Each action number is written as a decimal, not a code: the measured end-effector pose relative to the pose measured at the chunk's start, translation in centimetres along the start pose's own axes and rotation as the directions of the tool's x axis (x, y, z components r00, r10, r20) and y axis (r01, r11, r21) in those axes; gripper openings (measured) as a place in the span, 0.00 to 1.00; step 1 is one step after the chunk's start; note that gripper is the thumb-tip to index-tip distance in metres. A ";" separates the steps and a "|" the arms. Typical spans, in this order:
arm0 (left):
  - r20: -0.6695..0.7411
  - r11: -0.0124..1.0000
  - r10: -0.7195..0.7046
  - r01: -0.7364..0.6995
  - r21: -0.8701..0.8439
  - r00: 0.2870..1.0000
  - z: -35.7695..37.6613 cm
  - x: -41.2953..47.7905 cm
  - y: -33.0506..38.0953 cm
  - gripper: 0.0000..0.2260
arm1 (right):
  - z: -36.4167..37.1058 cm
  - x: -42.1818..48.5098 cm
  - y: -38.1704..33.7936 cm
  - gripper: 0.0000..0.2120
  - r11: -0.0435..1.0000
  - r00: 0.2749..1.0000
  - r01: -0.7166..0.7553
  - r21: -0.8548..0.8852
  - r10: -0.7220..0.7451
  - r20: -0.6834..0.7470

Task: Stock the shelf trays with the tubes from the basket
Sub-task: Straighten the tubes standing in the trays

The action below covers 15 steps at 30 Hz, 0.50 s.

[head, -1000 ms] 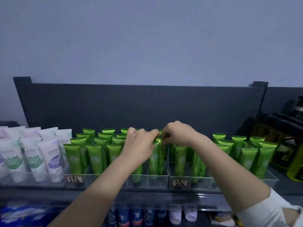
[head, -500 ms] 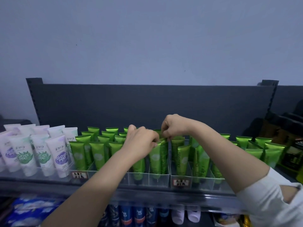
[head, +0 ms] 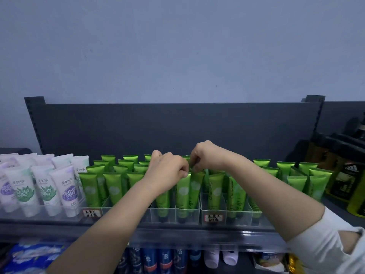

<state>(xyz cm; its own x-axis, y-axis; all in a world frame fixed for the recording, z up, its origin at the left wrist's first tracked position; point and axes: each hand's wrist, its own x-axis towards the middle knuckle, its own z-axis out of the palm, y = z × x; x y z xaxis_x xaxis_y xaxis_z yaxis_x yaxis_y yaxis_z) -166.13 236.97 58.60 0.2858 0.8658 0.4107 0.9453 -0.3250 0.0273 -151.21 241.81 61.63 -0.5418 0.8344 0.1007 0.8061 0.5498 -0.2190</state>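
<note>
Rows of green tubes [head: 114, 186] stand cap-down in clear shelf trays [head: 187, 214] on the top shelf. My left hand [head: 167, 171] and my right hand [head: 205, 155] meet above the middle tray. The left hand's curled fingers pinch the crimped top of one green tube [head: 182, 190]. The right hand pinches the top of the leaning green tube [head: 196, 186] right beside it. Both tubes stand in the same front compartment. The basket is out of view.
White tubes [head: 67, 190] fill the tray at the left. More green tubes [head: 300, 178] stand at the right, then dark and yellow bottles [head: 347, 178]. A dark back panel [head: 177, 127] rises behind the shelf. Bottles and packets sit on the shelf below [head: 164, 258].
My head camera shifted, so the shelf sits differently in view. Both hands stayed together over the middle tray; the right hand rose a little while working the tube tops.
</note>
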 end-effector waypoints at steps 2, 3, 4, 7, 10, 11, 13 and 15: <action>0.011 1.000 0.019 -0.019 0.000 1.000 0.0 0.0 -0.3 0.04 | 0.0 0.0 0.2 0.08 1.000 1.000 -0.011 0.021 0.011 -0.008; 0.013 1.000 0.030 -0.030 0.005 0.999 -0.1 0.0 -0.4 0.04 | 0.0 0.0 0.3 0.07 1.000 1.000 -0.010 0.023 0.010 0.002; 0.012 0.999 0.040 -0.040 0.008 0.999 -0.1 0.0 -0.5 0.04 | -0.1 0.0 0.3 0.07 1.000 1.000 -0.004 0.017 0.004 0.017; -0.011 0.998 0.051 -0.052 -0.022 0.999 0.2 0.1 -0.5 0.05 | -0.2 0.0 -0.2 0.07 0.999 1.000 0.027 -0.034 -0.027 0.010; -0.029 0.997 0.040 -0.042 -0.069 0.999 0.7 0.2 -0.6 0.05 | 0.2 0.4 -0.8 0.07 0.995 0.998 0.032 -0.091 -0.036 -0.052; -0.033 0.996 0.040 -0.042 -0.077 0.999 0.9 0.3 -0.7 0.05 | 0.3 0.5 -0.9 0.07 0.995 0.997 0.035 -0.098 -0.041 -0.062; -0.041 0.996 0.049 -0.052 -0.077 0.998 1.0 0.4 -0.8 0.06 | 0.4 0.8 -1.0 0.06 0.994 0.997 0.038 -0.105 -0.045 -0.059; -0.047 0.995 0.060 -0.064 -0.076 0.997 1.0 0.5 -0.7 0.06 | 0.4 1.0 -1.0 0.08 0.994 0.998 0.036 -0.106 -0.041 -0.040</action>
<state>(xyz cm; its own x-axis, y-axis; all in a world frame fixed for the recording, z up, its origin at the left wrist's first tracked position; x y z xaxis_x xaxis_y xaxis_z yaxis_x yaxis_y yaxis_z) -166.54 238.00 57.83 0.3344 0.8260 0.4538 0.9105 -0.4074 0.0707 -152.70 242.06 61.57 -0.5643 0.8122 0.1480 0.8065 0.5807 -0.1111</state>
